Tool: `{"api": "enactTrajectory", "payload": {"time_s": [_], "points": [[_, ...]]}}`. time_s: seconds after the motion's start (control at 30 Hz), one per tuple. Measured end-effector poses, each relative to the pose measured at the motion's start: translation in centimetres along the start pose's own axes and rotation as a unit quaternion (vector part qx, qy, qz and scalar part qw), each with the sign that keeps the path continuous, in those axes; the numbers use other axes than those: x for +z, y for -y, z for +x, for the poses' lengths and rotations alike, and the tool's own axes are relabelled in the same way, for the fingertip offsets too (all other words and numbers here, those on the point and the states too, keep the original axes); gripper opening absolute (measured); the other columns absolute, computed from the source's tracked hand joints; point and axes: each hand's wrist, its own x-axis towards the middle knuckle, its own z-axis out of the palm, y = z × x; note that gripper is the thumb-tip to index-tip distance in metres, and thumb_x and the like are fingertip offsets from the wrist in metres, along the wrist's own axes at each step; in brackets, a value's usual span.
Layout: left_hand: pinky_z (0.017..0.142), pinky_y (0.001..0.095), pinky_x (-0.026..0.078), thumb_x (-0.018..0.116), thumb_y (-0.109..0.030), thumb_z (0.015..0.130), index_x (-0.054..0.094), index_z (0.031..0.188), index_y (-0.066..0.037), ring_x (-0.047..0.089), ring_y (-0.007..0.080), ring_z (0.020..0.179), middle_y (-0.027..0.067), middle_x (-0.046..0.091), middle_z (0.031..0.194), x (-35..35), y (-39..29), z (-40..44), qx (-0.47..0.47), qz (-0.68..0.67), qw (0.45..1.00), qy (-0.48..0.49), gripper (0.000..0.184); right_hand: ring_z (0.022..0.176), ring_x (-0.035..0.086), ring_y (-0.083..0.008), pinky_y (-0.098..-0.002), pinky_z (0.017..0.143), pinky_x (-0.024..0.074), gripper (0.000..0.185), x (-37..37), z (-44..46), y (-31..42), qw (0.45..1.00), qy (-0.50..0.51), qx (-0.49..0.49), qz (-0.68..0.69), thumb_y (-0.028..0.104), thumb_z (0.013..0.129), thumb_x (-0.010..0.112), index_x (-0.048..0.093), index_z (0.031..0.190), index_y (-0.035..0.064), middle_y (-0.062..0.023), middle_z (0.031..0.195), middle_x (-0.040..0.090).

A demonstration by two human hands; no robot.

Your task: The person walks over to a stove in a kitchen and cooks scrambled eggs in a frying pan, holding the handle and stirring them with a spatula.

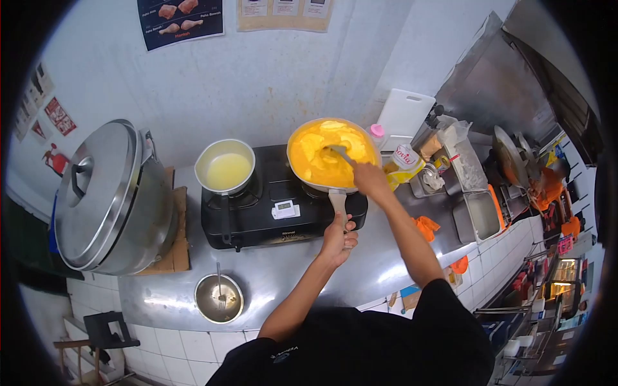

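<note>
A pan of thick yellow-orange mixture with paler lumps sits on the right burner of a black two-burner stove. My left hand is wrapped round the pan's light handle. Above the pan's right side, my right hand grips a grey spatula, its tip in the mixture. On the left burner stands a pot with pale yellow liquid. Between the burners, at the stove's front, lies a small white digital device.
A large lidded steel pot stands at the left on cardboard. Near the counter's front edge is a steel bowl with a fork. Right of the pan are a pink-capped bottle, a yellow-white packet, a white cutting board and metal trays.
</note>
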Motion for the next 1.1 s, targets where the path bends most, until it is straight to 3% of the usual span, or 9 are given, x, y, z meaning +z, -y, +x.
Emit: {"api": "enactTrajectory", "payload": {"time_s": [0.17,0.23,0.47,0.6,0.7,0.8,0.9,1.0,1.1], "points": [[0.038,0.0174,0.024,0.042,-0.037,0.098,0.041,0.108,-0.007,0.029,0.0051,0.048,-0.0013,0.041,0.071,0.2,-0.2,-0.4,0.008,0.005,1.0,0.003,0.032,0.071,0.064,-0.0289,-0.0401,0.063,0.0517,0.035,-9.1,6.5,-7.0,0.986,0.06,-0.151,0.024,0.023,0.083,0.056,0.063,0.116,0.0153,-0.0165,0.078,0.064],[0.038,0.0174,0.024,0.042,-0.037,0.098,0.042,0.108,-0.006,0.028,0.0053,0.048,-0.0012,0.04,0.071,0.4,-0.3,-0.6,0.006,0.009,1.0,-0.009,0.032,0.067,0.064,-0.0204,-0.0352,0.058,0.0517,0.037,-19.9,3.0,-3.1,0.981,0.19,0.016,0.045,0.026,0.083,0.059,0.062,0.118,0.0174,-0.0101,0.072,0.062],[0.038,0.018,0.023,0.041,-0.035,0.098,0.042,0.108,-0.006,0.026,0.0056,0.048,-0.0013,0.04,0.071,0.5,-0.9,-0.9,-0.005,0.017,1.0,-0.017,0.031,0.048,0.059,-0.0186,-0.0314,0.041,0.0506,0.036,-18.4,4.8,-7.8,0.98,0.169,0.063,0.083,0.027,0.088,0.052,0.059,0.122,0.0147,-0.0088,0.066,0.06],[0.038,0.018,0.022,0.041,-0.034,0.098,0.042,0.107,-0.006,0.026,0.0051,0.048,-0.0015,0.039,0.07,0.9,-1.9,-1.1,-0.015,0.045,0.998,-0.034,0.03,0.061,0.065,-0.0254,-0.0339,0.053,0.0549,0.038,-15.0,6.9,-7.7,0.969,0.217,0.097,0.066,0.015,0.086,0.045,0.058,0.121,0.0082,-0.0138,0.079,0.065],[0.038,0.0176,0.021,0.041,-0.033,0.098,0.041,0.107,-0.005,0.026,0.0046,0.049,-0.0015,0.039,0.071,0.8,-3.1,-1.3,-0.031,0.08,0.996,-0.037,0.029,0.064,0.066,-0.0279,-0.0326,0.052,0.055,0.035,-11.0,9.6,-8.7,0.977,0.209,0.041,-0.016,0.013,0.085,0.044,0.061,0.115,0.007,-0.0155,0.089,0.066],[0.038,0.017,0.021,0.041,-0.032,0.098,0.041,0.107,-0.006,0.026,0.0042,0.05,-0.0016,0.038,0.071,0.6,-4.1,-1.3,-0.05,0.111,0.992,-0.036,0.028,0.079,0.066,-0.0283,-0.0373,0.058,0.056,0.033,-10.5,10.5,-7.4,0.984,0.166,0.059,0.014,0.022,0.089,0.045,0.06,0.113,0.0061,-0.0165,0.104,0.064],[0.039,0.0165,0.021,0.041,-0.031,0.098,0.04,0.108,-0.006,0.026,0.0041,0.05,-0.0015,0.038,0.071,0.7,-4.6,-1.1,-0.055,0.128,0.99,-0.037,0.027,0.098,0.061,-0.0289,-0.0442,0.078,0.0513,0.032,-6.6,15.5,-9.4,0.984,0.133,-0.069,-0.098,0.02,0.088,0.048,0.059,0.117,0.0115,-0.0128,0.112,0.062],[0.039,0.0161,0.021,0.041,-0.031,0.098,0.04,0.108,-0.005,0.027,0.004,0.05,-0.0013,0.038,0.071,0.8,-4.6,-1.2,-0.059,0.139,0.988,-0.034,0.027,0.109,0.055,-0.0292,-0.0459,0.09,0.0445,0.031,-6.8,17.3,-7.5,0.988,0.124,-0.062,-0.063,0.019,0.087,0.05,0.061,0.116,0.0169,-0.0099,0.111,0.062],[0.039,0.016,0.021,0.042,-0.031,0.098,0.04,0.108,-0.005,0.027,0.0039,0.05,-0.0012,0.038,0.071,0.3,-4.6,-1.1,-0.059,0.145,0.987,-0.033,0.028,0.102,0.059,-0.0261,-0.0448,0.09,0.0403,0.03,-6.7,18.4,-5.1,0.987,0.097,-0.107,-0.065,0.016,0.086,0.052,0.064,0.113,0.0236,-0.0066,0.108,0.064]]}}
